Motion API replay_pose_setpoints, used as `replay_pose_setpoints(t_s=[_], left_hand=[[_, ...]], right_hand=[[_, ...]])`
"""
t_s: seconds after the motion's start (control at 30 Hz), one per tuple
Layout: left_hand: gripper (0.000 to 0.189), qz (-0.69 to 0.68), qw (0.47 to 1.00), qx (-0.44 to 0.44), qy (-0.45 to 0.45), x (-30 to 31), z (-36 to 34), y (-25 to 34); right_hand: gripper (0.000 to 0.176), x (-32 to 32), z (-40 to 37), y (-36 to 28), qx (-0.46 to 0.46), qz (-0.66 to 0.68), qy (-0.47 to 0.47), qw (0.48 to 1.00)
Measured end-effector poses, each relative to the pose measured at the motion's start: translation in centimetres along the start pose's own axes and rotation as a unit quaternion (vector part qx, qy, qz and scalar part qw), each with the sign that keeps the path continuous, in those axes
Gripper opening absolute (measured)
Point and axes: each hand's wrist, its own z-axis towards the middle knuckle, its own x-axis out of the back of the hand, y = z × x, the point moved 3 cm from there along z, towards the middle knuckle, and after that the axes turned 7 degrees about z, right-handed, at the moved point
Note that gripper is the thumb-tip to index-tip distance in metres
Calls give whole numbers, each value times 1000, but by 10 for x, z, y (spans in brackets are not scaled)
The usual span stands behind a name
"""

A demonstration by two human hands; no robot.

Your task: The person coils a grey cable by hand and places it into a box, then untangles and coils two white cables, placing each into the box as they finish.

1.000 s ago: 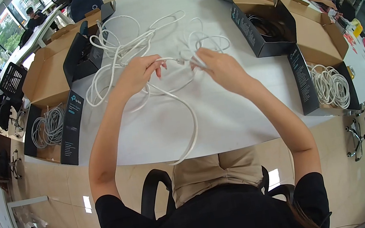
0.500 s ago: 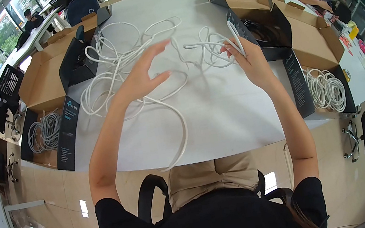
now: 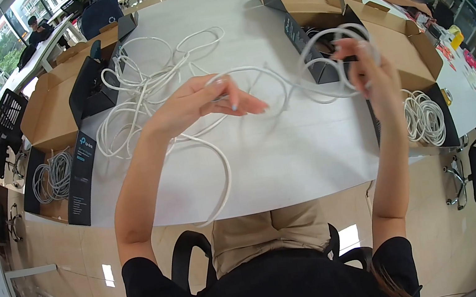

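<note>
Over a white table (image 3: 290,158), seen from the person's own head, both bare hands are raised with one long white cable (image 3: 275,70) strung between them. On one side, the left hand (image 3: 205,100) has thumb and fingers loosely closed on the cable, fingertips stretched toward the right. On the other, the right hand (image 3: 367,73), lifted higher, grips several gathered loops of the same cable in closed fingers. Behind the left hand, the rest of the cable lies on the table in a tangled heap (image 3: 138,80), and one drooping bight (image 3: 228,175) hangs past the near table edge toward the lap. Open cardboard boxes (image 3: 49,111) stand at both sides, with bundled cables (image 3: 425,117) in the right one. Likely trouble: the heap's crossed strands may cinch into a knot if pulled. Nothing binds the loops, so they may slip off the right fingers. The drooping bight could also drag more cable off the table.
</note>
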Motion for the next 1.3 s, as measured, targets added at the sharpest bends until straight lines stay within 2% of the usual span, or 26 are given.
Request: replay_pose_setpoints(t_s=[0.07, 0.13, 0.2, 0.27, 0.37, 0.47, 0.5, 0.6, 0.7, 0.8, 0.97, 1.07, 1.17, 1.27, 1.3], left_hand=[[41, -31, 998, -54, 34, -3, -15, 3], [41, -106, 989, -98, 32, 3, -31, 1], [41, -226, 966, -125, -5, 17, -54, -7], [35, -293, 937, -192, -5, 22, -67, -1], [30, -471, 841, -256, 72, 22, -88, 21], [33, -485, 791, -346, 142, 33, -106, 36], [39, -471, 793, -362, 134, 34, -110, 39], [43, -374, 827, -358, 217, 32, -115, 39], [46, -326, 855, -346, 208, 22, -110, 35], [47, -250, 872, -321, 273, 5, -95, 32], [52, -83, 909, -210, 350, -19, -66, 17], [49, -73, 926, -155, 336, -33, -47, -3], [43, -75, 963, -105, 236, -36, -38, -29], [38, 92, 983, -53, 148, -44, -29, -41], [30, 131, 981, -31, 142, -50, -27, -39]], right_hand=[[32, 35, -7, -4, 4, 93, 40, 995], [30, 75, -12, 3, 28, 204, 41, 978], [28, 94, -24, 1, 31, 234, 108, 966], [27, 116, -34, 5, 32, 284, 147, 947], [25, 143, -53, 6, 33, 380, 134, 915], [24, 161, -68, 4, 61, 404, 78, 909], [23, 162, -74, 3, 57, 406, 96, 907], [23, 152, -85, 1, 57, 338, 120, 932], [31, 129, -92, -2, 42, 245, 124, 961], [36, 106, -96, 0, 16, 171, 117, 978], [35, 64, -95, 3, -27, 66, 44, 996], [34, 44, -91, 14, -33, 59, 32, 997], [36, 31, -86, 11, -20, 76, 14, 997], [37, 29, -85, 8, 12, 71, 41, 997], [37, 31, -85, 8, 16, 77, 48, 996]])
